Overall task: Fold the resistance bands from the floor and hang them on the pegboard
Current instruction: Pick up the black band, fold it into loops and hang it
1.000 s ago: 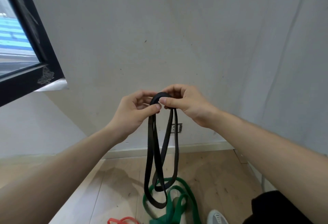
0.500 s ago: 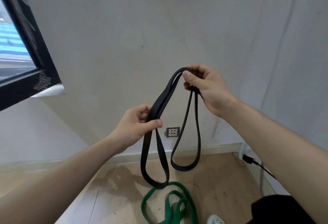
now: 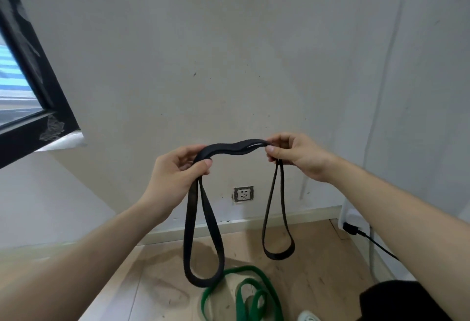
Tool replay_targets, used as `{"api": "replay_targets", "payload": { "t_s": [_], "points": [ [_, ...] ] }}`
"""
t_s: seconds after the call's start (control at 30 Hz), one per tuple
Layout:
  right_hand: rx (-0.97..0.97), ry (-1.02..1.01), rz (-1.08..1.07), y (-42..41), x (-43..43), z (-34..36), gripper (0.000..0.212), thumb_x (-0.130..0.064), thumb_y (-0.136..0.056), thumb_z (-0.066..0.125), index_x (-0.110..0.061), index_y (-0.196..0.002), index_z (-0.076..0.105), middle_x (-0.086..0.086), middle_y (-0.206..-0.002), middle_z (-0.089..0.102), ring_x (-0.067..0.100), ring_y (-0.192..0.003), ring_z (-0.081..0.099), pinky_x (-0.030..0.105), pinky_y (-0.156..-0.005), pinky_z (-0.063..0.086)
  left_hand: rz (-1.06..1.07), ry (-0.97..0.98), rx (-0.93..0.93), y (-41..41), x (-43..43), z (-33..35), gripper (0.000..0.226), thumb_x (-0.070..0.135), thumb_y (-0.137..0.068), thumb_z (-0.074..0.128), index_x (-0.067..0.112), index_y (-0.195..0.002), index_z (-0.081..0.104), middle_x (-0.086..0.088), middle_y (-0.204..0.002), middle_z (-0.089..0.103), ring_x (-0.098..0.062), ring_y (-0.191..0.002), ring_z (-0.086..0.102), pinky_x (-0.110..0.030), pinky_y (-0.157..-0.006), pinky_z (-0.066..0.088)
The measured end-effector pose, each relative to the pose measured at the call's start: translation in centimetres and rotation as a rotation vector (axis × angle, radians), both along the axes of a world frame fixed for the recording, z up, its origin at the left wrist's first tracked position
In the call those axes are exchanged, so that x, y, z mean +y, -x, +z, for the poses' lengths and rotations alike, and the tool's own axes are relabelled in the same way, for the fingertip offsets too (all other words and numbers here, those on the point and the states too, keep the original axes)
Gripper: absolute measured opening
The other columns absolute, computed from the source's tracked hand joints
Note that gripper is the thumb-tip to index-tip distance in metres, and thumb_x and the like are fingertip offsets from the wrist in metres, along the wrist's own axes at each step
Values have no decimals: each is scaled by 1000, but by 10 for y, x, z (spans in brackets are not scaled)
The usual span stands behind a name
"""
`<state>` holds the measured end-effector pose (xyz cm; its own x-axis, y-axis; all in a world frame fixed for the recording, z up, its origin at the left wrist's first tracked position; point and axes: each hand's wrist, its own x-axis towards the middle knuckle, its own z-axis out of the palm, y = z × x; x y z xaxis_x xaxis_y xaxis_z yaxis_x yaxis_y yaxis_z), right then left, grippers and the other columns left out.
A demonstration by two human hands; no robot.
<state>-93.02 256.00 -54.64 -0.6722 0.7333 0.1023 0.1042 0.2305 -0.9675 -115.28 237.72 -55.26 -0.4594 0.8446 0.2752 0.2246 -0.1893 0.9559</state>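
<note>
Both hands [image 3: 175,175] [image 3: 297,154] pinch black band [image 3: 229,150] above floor [image 3: 157,282].

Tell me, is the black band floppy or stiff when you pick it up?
Probably floppy: the black band sags between the left hand and right hand, and its two loops hang straight down. It seems light, since a finger pinch on each side holds it. Unlikely to roll: the green band lies limp on the floor.

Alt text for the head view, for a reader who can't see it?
The left hand and right hand hold a black band between them, a loop hanging below each. A green band lies on the floor beneath.
</note>
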Motion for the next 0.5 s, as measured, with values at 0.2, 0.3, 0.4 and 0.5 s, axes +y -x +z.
{"api": "replay_targets", "payload": {
  "t_s": [0.2, 0.3, 0.4, 0.5],
  "points": [
    [-167, -70, 188, 14, -23, 5, 33, -13, -86, 77, -9, -117, 68, -1, -86, 65, 9, -84, 62, 27, -85, 48, -60, -74, -19, -10, 0, 11, 25, 0, -90, 70, 17, -108, 75, -6, -90, 77, -16, -83, 70, -23, -83, 58],
    [-123, -83, 275, 32, -44, 12, 33, -14, -86, 77, -12, -117, 67, 15, -94, 66, 16, -90, 62, 30, -89, 50, -124, -53, 56, -16, -1, 10, 28, 0, -90, 69, 23, -105, 76, 1, -91, 78, -14, -88, 71, -28, -90, 58],
    [-31, -117, 287, 46, -56, 12, 27, -14, -87, 76, -12, -112, 69, 18, -102, 70, 19, -96, 65, 36, -96, 51, -161, -42, 102, -17, 0, 6, 27, 0, -91, 68, 18, -110, 75, -4, -103, 79, -22, -99, 73, -33, -96, 56],
    [10, -138, 228, 50, -57, 11, 18, -7, -88, 74, -9, -105, 70, 11, -93, 73, 15, -86, 68, 29, -87, 54, -159, -26, 107, -12, 0, 5, 29, 2, -91, 69, 20, -114, 71, -3, -100, 78, -21, -93, 74, -35, -93, 57]
  ]
}}
